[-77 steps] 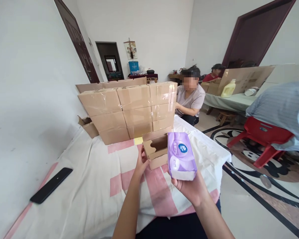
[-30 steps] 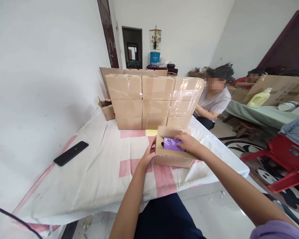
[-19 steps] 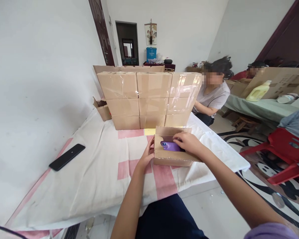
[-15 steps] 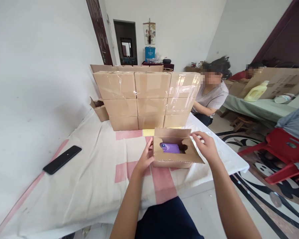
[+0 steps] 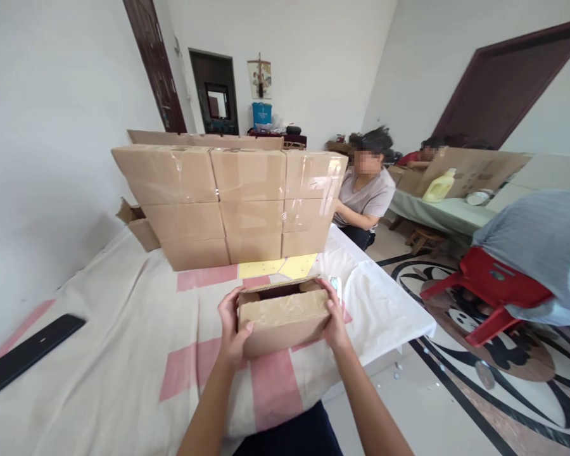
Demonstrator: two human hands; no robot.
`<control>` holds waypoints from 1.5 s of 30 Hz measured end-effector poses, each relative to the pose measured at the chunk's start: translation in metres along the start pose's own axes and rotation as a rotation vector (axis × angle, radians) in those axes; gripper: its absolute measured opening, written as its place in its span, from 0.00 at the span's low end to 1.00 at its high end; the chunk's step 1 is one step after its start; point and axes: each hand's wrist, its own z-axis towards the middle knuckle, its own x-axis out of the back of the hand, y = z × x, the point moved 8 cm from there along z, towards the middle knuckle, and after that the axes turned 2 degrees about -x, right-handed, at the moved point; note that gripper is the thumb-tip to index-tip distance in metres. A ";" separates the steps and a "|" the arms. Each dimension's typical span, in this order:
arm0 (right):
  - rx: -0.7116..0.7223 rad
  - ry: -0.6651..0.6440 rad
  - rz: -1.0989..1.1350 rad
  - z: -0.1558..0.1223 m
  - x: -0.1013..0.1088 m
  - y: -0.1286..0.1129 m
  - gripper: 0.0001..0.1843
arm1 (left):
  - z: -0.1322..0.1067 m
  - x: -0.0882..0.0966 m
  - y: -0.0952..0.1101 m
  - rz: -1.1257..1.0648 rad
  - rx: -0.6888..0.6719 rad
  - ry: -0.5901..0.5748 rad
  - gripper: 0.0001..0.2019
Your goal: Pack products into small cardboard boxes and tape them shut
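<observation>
Cardboard box gripped between left hand and right hand.

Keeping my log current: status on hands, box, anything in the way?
Left hand, right hand: gripping box, one at each end. Top partly open. Stacked boxes just beyond, not touching it.

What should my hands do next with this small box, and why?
Probably press the near flap further inward: a dark gap shows behind it, so the small box isn't fully closed. The left hand and right hand hold its opposite ends, which should help steady it.
</observation>
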 end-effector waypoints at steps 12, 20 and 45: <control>0.133 -0.016 0.039 0.000 0.000 -0.012 0.27 | 0.006 0.003 0.001 0.189 -0.020 -0.134 0.09; 0.140 0.021 0.063 0.000 -0.001 -0.011 0.29 | 0.005 0.006 0.000 0.191 -0.085 -0.113 0.11; -0.048 0.189 0.180 -0.029 0.005 0.042 0.30 | -0.011 0.008 0.071 0.646 -0.614 -0.085 0.23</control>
